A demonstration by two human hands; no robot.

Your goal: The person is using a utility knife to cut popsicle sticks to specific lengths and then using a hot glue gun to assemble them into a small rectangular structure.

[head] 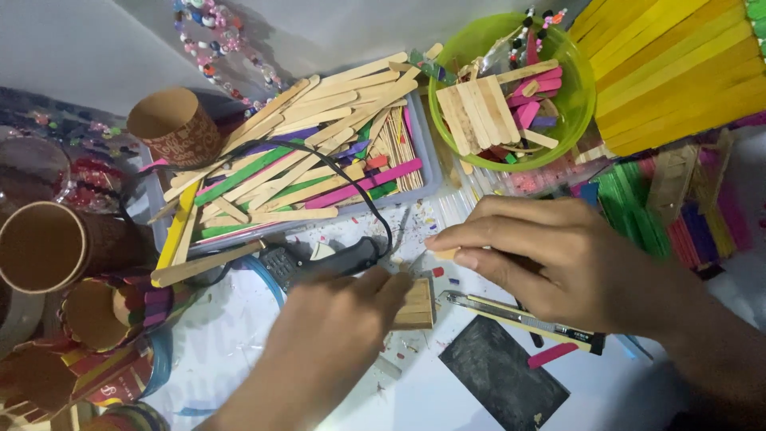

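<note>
My left hand presses its fingertips on a small panel of glued plain wooden sticks lying on the white table. My right hand pinches a short plain stick piece just above that panel. A black glue gun with a black cord lies right behind my left hand. A yellow and black utility knife rests under my right wrist, next to a pink stick.
A clear tray holds several plain and coloured craft sticks. A green bowl contains stick panels and offcuts. Yellow stick boards and coloured bundles lie right. Paper cups and tubes stand left. A dark pad lies near.
</note>
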